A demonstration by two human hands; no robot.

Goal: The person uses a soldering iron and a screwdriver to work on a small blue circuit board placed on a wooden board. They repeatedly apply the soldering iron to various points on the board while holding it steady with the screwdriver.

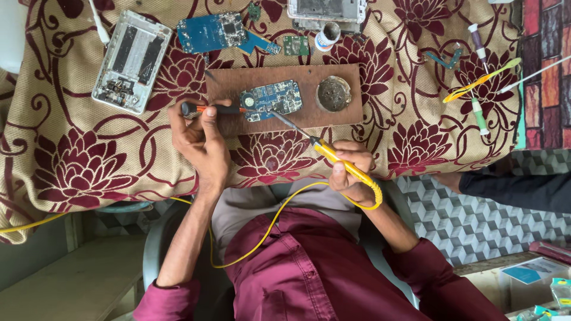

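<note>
1. A gutted phone housing [131, 60], silver with its insides showing, is lying at the far left of the worktop [77, 160], which is draped in a cream cloth with maroon flowers.
2. A loose blue circuit board [211, 32] is sitting just right of that housing, well apart from the hands.
3. The left hand [199, 137] is pinching a slim tool with an orange and black handle [208, 109] between thumb and fingers, its tip reaching onto the board being worked.
4. That small blue circuit board [270, 100] is lying on a brown wooden block [285, 122] in the middle of the cloth, between the two tools.
5. A round tin of dark paste [333, 94] is resting in the block, just right of the board.
6. The right hand [351, 169] is gripping a yellow soldering iron [333, 156] like a pen, fingers closed around it, its metal tip touching the board's lower right edge; the yellow cord is looping down over the maroon shirt.
7. Thin hand tools [479, 83] are lying scattered at the far right.
</note>
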